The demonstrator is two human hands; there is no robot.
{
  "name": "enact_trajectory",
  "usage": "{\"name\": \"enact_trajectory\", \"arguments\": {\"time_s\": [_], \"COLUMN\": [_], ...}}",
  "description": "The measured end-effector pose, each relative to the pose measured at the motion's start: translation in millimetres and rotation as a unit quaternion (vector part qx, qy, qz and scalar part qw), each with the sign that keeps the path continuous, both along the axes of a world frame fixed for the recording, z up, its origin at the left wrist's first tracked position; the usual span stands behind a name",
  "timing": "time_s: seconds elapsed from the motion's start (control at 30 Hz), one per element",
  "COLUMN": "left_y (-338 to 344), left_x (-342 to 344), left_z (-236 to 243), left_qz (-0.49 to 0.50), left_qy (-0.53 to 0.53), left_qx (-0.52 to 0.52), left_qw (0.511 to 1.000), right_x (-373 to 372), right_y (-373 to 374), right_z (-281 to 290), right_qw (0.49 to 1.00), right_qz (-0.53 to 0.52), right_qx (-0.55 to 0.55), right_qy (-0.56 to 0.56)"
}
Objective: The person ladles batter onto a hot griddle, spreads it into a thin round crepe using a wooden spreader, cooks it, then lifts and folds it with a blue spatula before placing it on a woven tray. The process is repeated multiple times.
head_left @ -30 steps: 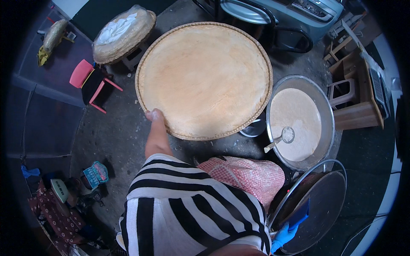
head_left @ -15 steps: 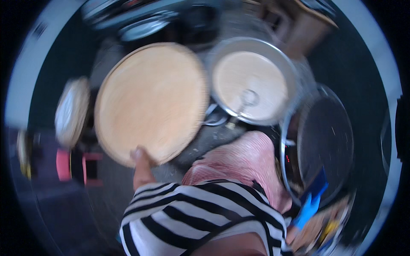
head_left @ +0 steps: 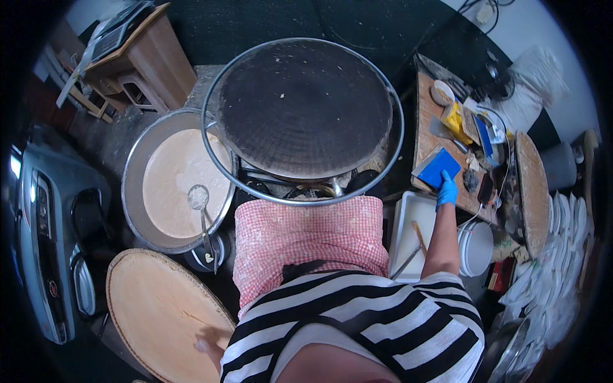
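Note:
My left hand (head_left: 209,342) is low over a wide, round, tan sheet like a thin pancake (head_left: 159,306), which has a small crease and lies in a round tray with a ridged rim. The fingers are slightly blurred, look stretched out and seem to grip nothing. My right hand (head_left: 447,190), in a blue glove, holds a flat blue rectangular scraper (head_left: 437,167) over the edge of the wooden side table (head_left: 424,108). Ahead of me is a round dark griddle (head_left: 303,105), bare but for a few crumbs, with a metal ring (head_left: 211,150) around it.
Left of the griddle stands a large metal pot (head_left: 137,210) of beige batter (head_left: 172,172), with a ladle (head_left: 203,220) across its rim. On the right are a white tray (head_left: 415,217), a white bucket (head_left: 477,249) and stacked plastic-wrapped packs (head_left: 562,255). A wooden desk (head_left: 159,57) stands far left.
My view has turned right, so the griddle is now in front. The pancake and pot sit further left and lower. My left hand is still at the pancake; my right still grips the scraper.

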State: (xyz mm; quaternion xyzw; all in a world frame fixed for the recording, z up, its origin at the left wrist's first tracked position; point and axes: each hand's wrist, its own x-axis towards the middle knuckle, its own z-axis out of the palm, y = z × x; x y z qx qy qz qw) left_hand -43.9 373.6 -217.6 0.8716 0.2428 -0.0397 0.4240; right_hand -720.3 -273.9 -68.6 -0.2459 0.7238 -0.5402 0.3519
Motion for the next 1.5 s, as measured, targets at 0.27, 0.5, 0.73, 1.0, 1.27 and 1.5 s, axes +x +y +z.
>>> {"name": "enact_trajectory", "arguments": {"time_s": [0.27, 0.5, 0.73, 1.0, 1.27, 1.5], "left_y": [-188.3, -278.2, -329.4, -396.9, -377.1, -454.9], "left_x": [61.7, 46.2, 47.0, 29.6, 63.3, 81.3], "left_z": [23.9, 37.6, 53.0, 49.0, 83.1, 20.6], "left_qz": [-0.314, -0.413, 0.006, -0.289, -0.452, -0.458], "left_qy": [-0.056, 0.249, 0.447, 0.336, 0.002, -0.025], "left_qx": [-0.011, 0.09, -0.576, -0.23, 0.028, 0.118], "left_qw": [0.948, 0.871, 0.684, 0.866, 0.891, 0.881], "right_x": [-50.7, -59.6, -40.5, 23.9, 88.3, 113.1], "right_y": [86.7, 215.7, 260.8, 249.6, 224.8, 221.5], "right_z": [-47.1, -191.0, -215.0, -176.0, -150.9, -134.3], "right_qw": [0.977, 0.889, 0.877, 0.888, 0.883, 0.885], "right_qz": [-0.135, 0.036, 0.035, 0.093, 0.155, 0.164], "right_qx": [-0.077, 0.387, 0.48, 0.45, 0.439, 0.428], "right_qy": [0.144, 0.243, -0.006, 0.039, 0.065, 0.08]}}
